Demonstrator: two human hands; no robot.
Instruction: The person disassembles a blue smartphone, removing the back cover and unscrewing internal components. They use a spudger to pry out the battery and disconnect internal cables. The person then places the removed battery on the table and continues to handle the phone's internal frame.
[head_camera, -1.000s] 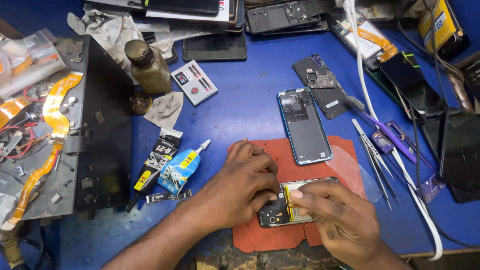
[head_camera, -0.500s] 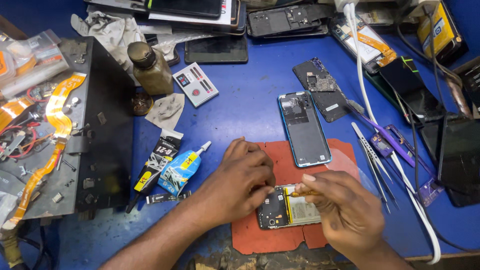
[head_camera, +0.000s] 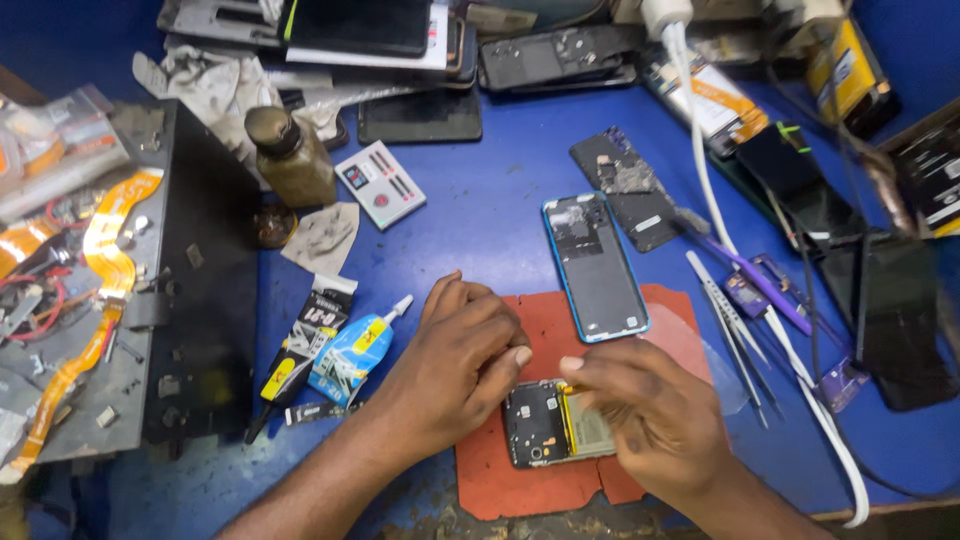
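An opened phone (head_camera: 545, 425) with its circuit board and battery exposed lies on a red mat (head_camera: 560, 480) on the blue table. My left hand (head_camera: 455, 365) rests on the mat and presses the phone's upper left edge with its fingertips. My right hand (head_camera: 645, 415) covers the phone's right half, its fingers pinched together at the top of the battery; whether they hold anything small is hidden. A blue-rimmed phone back cover (head_camera: 595, 265) lies just beyond my hands, partly on the mat.
Two glue tubes (head_camera: 335, 345) lie left of my left hand. Tweezers (head_camera: 730, 335) and a white cable (head_camera: 790, 350) are to the right. A brown bottle (head_camera: 290, 155), a black metal box (head_camera: 205, 270), phone parts and screens crowd the table's back and sides.
My right hand has slid a little right and down over the phone, and its fingers now pinch at the battery's top edge. My left hand stays pressed at the phone's left edge.
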